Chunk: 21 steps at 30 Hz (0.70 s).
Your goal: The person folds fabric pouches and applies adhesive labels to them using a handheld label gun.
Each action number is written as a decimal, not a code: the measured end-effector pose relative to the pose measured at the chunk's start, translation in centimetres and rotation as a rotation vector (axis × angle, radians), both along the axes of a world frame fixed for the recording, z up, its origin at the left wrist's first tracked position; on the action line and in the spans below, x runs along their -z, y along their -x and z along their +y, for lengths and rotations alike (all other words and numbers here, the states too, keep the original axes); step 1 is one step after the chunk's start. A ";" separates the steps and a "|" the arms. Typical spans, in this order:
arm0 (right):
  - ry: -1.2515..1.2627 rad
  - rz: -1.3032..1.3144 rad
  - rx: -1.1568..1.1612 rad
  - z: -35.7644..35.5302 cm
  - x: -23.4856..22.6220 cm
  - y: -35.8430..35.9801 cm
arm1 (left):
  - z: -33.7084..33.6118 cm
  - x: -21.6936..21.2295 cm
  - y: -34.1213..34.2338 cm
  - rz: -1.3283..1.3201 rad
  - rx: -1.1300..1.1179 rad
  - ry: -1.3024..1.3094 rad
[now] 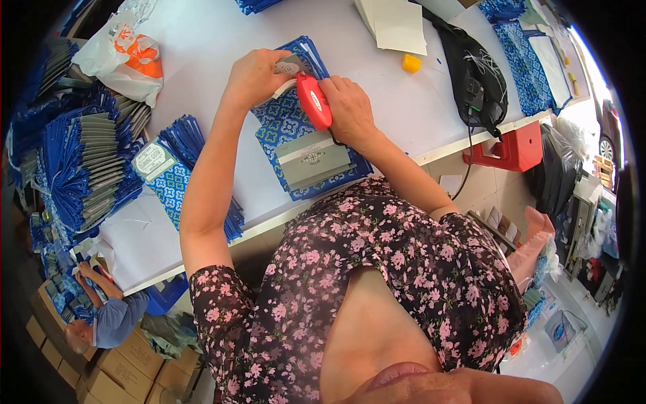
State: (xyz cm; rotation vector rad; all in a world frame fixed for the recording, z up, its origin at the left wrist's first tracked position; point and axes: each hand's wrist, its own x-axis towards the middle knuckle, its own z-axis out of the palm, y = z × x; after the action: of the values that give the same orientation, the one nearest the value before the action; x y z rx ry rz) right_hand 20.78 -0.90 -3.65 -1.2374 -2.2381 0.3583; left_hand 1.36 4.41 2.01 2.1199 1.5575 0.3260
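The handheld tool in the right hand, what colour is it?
Red, with a white oval label; the tool shows best in the head view, gripped by the right hand.

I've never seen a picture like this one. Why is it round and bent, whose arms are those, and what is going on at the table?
A wide camera on the person's head looks down, so edges curve. Both arms are that person's own. On the white table lies a flat blue patterned bag. The left hand presses on its top edge, and the right hand grips a red hand tool against it. More blue bags are piled to the left, and a yellow block lies farther back.
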 end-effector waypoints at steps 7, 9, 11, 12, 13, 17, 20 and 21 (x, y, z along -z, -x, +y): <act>0.010 -0.035 -0.044 0.5 -0.6 -0.3 | 0.2 0.1 0.2 0.016 -0.036 0.027; 0.038 -0.024 -0.048 0.4 -0.2 -0.3 | 0.4 0.5 0.3 0.009 -0.041 0.035; 0.065 -0.013 -0.052 0.3 0.2 -0.1 | 0.6 1.2 0.5 0.024 -0.027 0.021; 0.085 0.002 -0.037 0.3 0.5 -0.1 | 0.8 1.3 0.5 0.022 -0.026 0.021; 0.104 0.016 -0.021 0.3 0.7 -0.1 | 0.9 1.3 0.3 0.015 -0.039 0.049; 0.133 -0.028 -0.068 0.0 -0.8 -0.1 | 1.7 2.8 1.2 0.172 -0.046 0.045; 0.296 -0.010 -0.188 0.1 -1.8 -1.0 | 0.8 4.0 2.9 0.056 -0.071 0.031; 0.260 0.138 -0.137 0.8 -1.6 -1.1 | 0.7 3.4 2.9 0.052 -0.074 0.031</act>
State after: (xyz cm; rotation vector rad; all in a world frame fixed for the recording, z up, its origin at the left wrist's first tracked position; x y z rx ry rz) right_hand 21.87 -0.12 -2.08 -1.1491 -2.2130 0.7849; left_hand -1.51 5.10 -1.39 2.0665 1.6625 0.2719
